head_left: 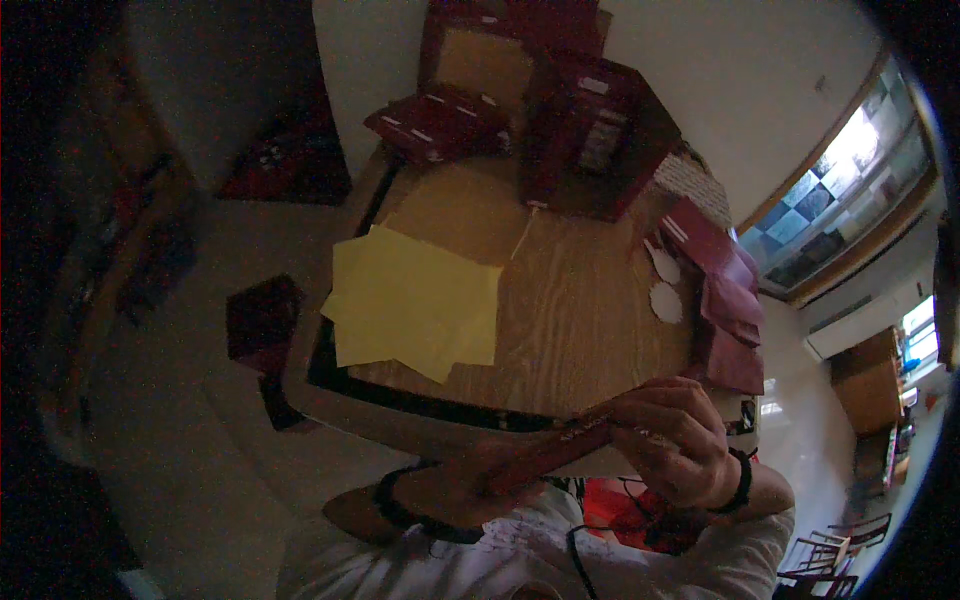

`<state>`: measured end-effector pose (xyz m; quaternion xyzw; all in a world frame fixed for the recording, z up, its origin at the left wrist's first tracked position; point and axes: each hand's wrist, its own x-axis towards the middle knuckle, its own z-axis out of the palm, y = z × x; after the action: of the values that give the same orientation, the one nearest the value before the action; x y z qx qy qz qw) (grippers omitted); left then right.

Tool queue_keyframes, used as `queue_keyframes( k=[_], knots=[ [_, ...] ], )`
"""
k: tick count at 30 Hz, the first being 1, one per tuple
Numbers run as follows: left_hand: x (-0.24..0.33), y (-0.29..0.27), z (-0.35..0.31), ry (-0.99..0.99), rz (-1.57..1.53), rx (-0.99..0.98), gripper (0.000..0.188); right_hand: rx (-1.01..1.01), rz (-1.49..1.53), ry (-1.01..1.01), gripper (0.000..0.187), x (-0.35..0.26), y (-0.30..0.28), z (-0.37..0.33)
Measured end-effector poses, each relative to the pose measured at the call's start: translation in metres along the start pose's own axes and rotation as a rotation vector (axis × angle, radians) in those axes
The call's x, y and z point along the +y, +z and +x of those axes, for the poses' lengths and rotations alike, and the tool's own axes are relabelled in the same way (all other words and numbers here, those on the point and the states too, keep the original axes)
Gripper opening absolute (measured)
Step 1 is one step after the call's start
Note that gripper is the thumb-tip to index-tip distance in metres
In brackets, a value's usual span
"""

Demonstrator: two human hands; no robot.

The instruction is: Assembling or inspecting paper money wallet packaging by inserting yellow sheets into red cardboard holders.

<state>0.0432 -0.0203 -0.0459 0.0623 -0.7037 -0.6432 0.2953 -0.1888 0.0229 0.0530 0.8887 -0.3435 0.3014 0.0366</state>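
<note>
Close to my body, at the table's near edge, I hold a narrow dark-red flat piece tilted up toward the right. My right hand is closed on its upper right end, with the fingers curled over it. At the lower left end is my left hand, closed against the piece, with its fingers mostly hidden in the dim light. Beyond my hands, several yellow sheets lie overlapped on the left of the wooden table. A pile of dark-red folded pieces lies along the right edge.
A large dark-red box stands at the back of the table, with a flatter dark-red box to its left. Two white cut-outs lie beside the right pile. Left of the table, a dark-red item sits lower down.
</note>
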Motion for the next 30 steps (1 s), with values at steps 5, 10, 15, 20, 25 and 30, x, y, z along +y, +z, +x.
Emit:
queue_keyframes(
  k=[5, 10, 15, 20, 25, 30],
  knots=[
    [-0.008, 0.006, -0.008, -0.16, -0.291, 0.104, 0.053, 0.016, -0.012, -0.011, 0.03, 0.002, -0.001, 0.0],
    [0.013, -0.006, -0.002, -0.118, 0.415, 0.054, 0.049, 0.015, 0.105, 0.101, 0.021, 0.002, 0.002, 0.007],
    [0.009, -0.008, 0.001, 0.002, 0.354, 0.095, 0.051, -0.07, 0.147, 0.109, 0.023, 0.007, -0.002, 0.009],
    [-0.017, -0.001, -0.009, -0.101, 0.015, 0.136, 0.052, -0.121, 0.155, 0.07, 0.027, 0.012, -0.006, 0.012],
    [-0.002, -0.008, -0.001, -0.002, 0.171, 0.153, 0.051, -0.077, 0.298, 0.126, 0.023, 0.016, -0.002, 0.01],
    [-0.022, -0.009, -0.016, -0.17, 0.097, 0.134, 0.047, -0.115, 0.309, 0.153, 0.018, 0.018, -0.001, 0.013]
  ],
)
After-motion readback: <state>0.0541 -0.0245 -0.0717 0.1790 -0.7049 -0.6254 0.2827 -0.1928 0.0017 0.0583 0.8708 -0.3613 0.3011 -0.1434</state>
